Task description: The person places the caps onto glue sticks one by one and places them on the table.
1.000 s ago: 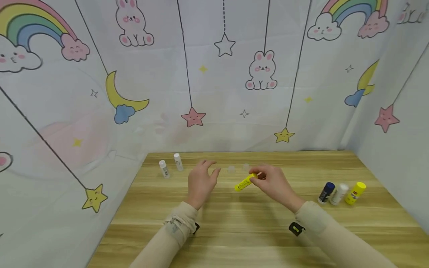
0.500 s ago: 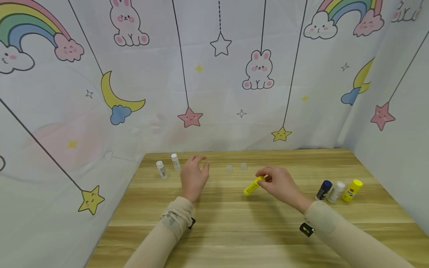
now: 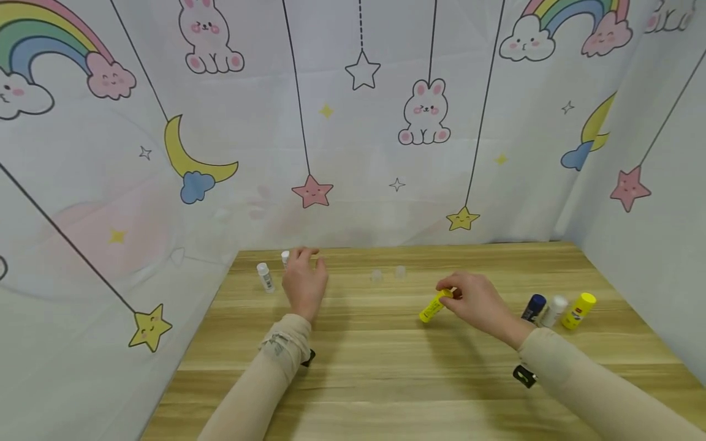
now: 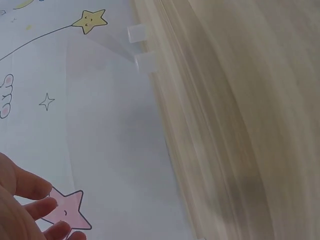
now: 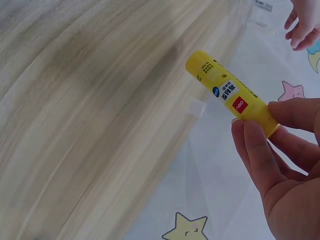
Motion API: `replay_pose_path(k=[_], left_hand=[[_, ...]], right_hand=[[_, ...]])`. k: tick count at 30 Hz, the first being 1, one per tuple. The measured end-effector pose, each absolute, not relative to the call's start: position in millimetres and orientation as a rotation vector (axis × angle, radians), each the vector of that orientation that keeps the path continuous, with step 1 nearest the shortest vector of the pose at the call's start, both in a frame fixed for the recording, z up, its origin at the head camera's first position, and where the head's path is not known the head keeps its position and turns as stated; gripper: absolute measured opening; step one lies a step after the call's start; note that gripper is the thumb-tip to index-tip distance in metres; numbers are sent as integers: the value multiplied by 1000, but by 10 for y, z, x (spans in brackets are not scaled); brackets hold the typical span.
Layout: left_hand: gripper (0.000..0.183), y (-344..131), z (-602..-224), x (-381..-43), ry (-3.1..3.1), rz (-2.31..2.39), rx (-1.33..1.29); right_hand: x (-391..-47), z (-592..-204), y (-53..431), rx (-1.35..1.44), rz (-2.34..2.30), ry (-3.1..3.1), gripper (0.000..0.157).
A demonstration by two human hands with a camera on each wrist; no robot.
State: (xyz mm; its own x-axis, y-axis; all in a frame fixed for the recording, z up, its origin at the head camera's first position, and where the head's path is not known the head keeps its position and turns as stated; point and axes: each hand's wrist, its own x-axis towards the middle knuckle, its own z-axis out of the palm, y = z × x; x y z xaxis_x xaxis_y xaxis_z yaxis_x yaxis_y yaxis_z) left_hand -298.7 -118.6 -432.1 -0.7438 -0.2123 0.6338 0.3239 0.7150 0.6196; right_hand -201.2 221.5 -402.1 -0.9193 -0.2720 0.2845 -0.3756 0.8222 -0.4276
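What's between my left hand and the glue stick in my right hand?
In the head view, two small clear cylinders sit on the table between your left hand and the glue stick, toward the back edge.

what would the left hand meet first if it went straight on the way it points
Probably the white printed curtain beyond the table, around its pink star. Depth is unclear, though: the left hand might first brush the white-capped tube partly hidden behind it.

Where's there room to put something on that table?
Bare tabletop: between the left hand and the held yellow tube, in front of the translucent pieces, and nearer, between the sleeves. Crowded: right, with three tubes together; far left, with two white tubes.
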Motion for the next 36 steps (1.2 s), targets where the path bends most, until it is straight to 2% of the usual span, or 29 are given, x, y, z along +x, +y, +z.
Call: replay_pose_path(k=[17, 36], left_hand=[[25, -1419, -4479, -3220, -2196, -941, 50], [44, -1471, -4506, -3354, -2337, -987, 150]], right_hand=[[-1967, -3897, 2545, 500, 586, -2935, 18], [-1880, -3869, 2845, 543, 471, -2941, 18]])
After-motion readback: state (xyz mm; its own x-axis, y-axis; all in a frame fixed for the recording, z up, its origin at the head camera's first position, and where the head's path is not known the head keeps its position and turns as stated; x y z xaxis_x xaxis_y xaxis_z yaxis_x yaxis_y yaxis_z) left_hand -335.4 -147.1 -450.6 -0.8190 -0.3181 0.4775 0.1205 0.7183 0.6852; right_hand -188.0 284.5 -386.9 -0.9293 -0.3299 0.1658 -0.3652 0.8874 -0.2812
